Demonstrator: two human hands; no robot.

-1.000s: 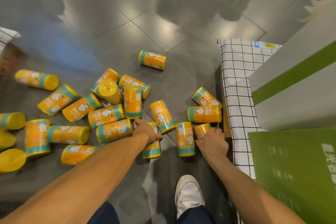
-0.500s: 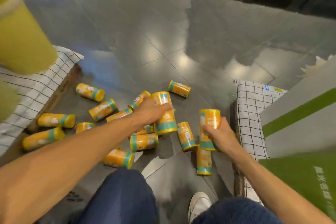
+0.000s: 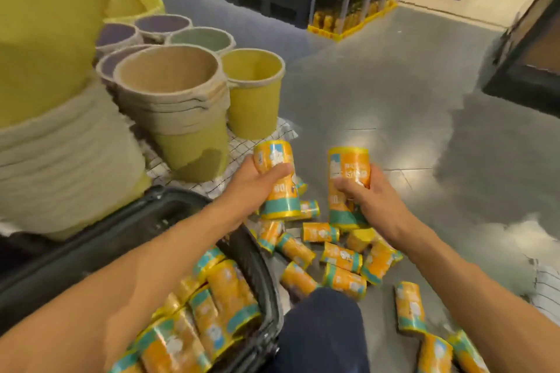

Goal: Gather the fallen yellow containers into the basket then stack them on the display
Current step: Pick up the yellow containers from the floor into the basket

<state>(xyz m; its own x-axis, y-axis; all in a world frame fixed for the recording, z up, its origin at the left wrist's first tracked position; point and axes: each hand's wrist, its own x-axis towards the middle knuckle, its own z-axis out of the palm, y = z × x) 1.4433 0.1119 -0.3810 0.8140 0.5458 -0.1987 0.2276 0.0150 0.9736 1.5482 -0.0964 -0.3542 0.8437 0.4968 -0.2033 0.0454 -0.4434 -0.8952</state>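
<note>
1. Two yellow containers held upright above the floor: one (image 3: 277, 182) gripped in the left hand (image 3: 251, 182), the other (image 3: 348, 185) wrapped by the right hand (image 3: 368, 194).
2. More yellow containers (image 3: 342, 257) scattered on the grey floor (image 3: 394, 94) just below both hands.
3. Several others (image 3: 224, 297) lying inside the black basket (image 3: 260, 254), lower left.
4. Stacked fabric bins (image 3: 181, 100) on a checked cloth (image 3: 242, 148) beyond the left hand.

The basket (image 3: 260, 278) sits at the lower left with containers (image 3: 212, 306) lying in it — more containers (image 3: 342, 257) lie on the floor (image 3: 394, 118) just right; stacked bins (image 3: 181, 106) stand behind it.
</note>
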